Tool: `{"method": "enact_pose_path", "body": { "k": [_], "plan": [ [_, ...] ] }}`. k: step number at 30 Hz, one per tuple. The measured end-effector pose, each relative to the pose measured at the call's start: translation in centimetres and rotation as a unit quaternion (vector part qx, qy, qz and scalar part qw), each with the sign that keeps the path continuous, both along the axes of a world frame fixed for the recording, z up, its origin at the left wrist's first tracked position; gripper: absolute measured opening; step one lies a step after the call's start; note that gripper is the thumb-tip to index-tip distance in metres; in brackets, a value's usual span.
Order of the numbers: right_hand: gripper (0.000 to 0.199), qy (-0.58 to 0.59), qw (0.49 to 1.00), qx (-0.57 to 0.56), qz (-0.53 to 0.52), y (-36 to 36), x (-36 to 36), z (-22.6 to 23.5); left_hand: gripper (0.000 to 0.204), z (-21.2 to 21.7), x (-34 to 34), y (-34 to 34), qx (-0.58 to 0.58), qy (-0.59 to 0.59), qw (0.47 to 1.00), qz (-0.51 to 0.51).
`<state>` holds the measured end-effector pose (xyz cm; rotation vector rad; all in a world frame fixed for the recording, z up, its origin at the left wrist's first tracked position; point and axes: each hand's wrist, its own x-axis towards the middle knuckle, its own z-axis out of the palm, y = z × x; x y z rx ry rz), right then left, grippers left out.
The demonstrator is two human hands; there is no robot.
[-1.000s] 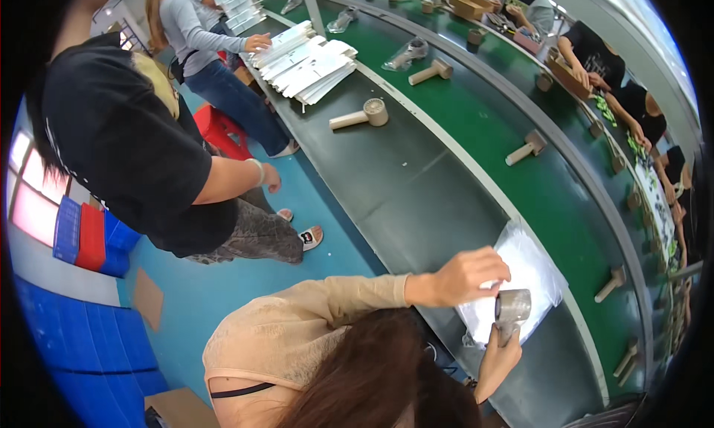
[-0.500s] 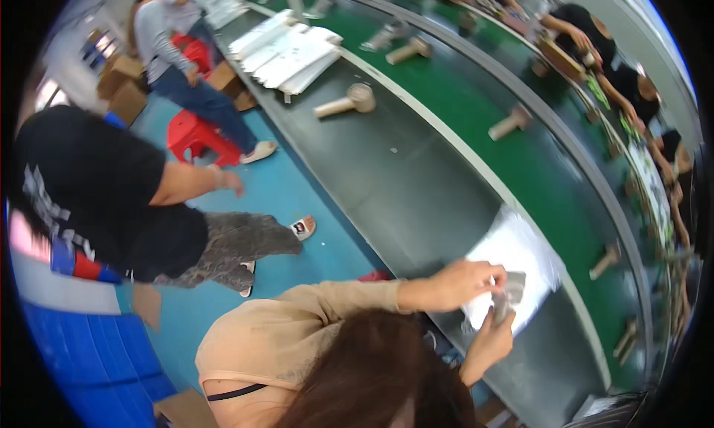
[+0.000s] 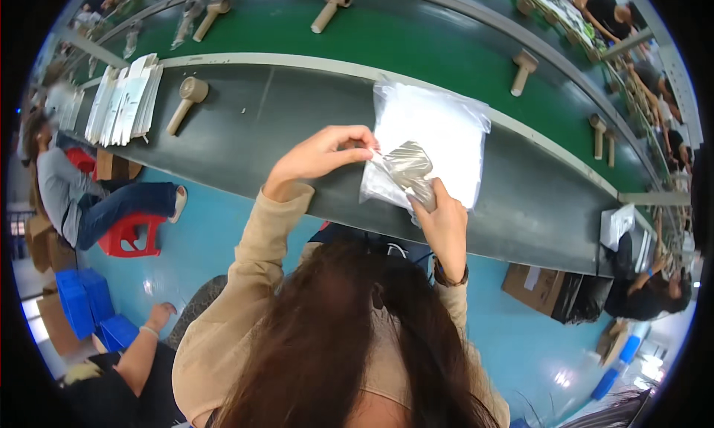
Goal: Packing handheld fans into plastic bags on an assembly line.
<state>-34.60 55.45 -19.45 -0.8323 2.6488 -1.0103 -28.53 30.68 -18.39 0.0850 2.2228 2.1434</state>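
Note:
A beige hair-dryer-shaped device (image 3: pixel 409 164), with a wide head and straight handle, is inside a clear plastic bag. My right hand (image 3: pixel 444 231) is closed round its handle end. With thumb and fingertips together, my left hand (image 3: pixel 326 157) pinches the bag's edge beside the head. Both hands are over a pile of clear plastic bags (image 3: pixel 450 134) that looks white and lies on the dark workbench (image 3: pixel 312 123). Farther left on the bench lies another beige device (image 3: pixel 189 101) without a visible bag.
A green conveyor belt (image 3: pixel 416 60) runs behind the bench, carrying several similar devices. Flat white cartons (image 3: pixel 126 101) are piled at the left. A seated person (image 3: pixel 67 179) is on a red stool (image 3: pixel 134 235). Another person's arm (image 3: pixel 145 350) shows lower left. A cardboard box (image 3: pixel 532 288) stands below right.
The view has swung round to face the bench squarely. My left hand has moved outward from the device, holding the bag's edge. The person in black now appears at the lower left.

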Motion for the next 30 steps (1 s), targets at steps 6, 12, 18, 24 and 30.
{"method": "enact_pose_path", "body": {
  "k": [6, 12, 18, 24, 30],
  "plan": [
    [0.049, -0.228, 0.949, -0.137, 0.167, -1.4, -1.7, -0.1, 0.019, 2.8, -1.1, -3.7, -0.263, 0.043, 0.934, 0.239],
    [0.034, -0.436, 0.873, -0.199, 0.093, -6.2, -12.0, 0.8, 0.026, -2.4, -3.3, -27.5, -0.471, 0.113, 0.689, 0.539],
    [0.036, -0.389, 0.891, -0.233, 0.026, -18.4, -23.9, -7.3, 0.059, -7.2, 1.3, -45.8, -0.664, -0.140, 0.526, 0.513],
    [0.054, -0.243, 0.954, -0.174, -0.031, -22.3, -29.0, -8.3, 0.066, -7.9, -1.2, -51.7, -0.584, -0.260, 0.557, 0.530],
    [0.057, 0.398, 0.917, -0.021, -0.024, -22.3, -27.4, -3.3, 0.043, -7.8, -1.2, -52.5, -0.645, -0.236, 0.582, 0.434]
  ]
}}
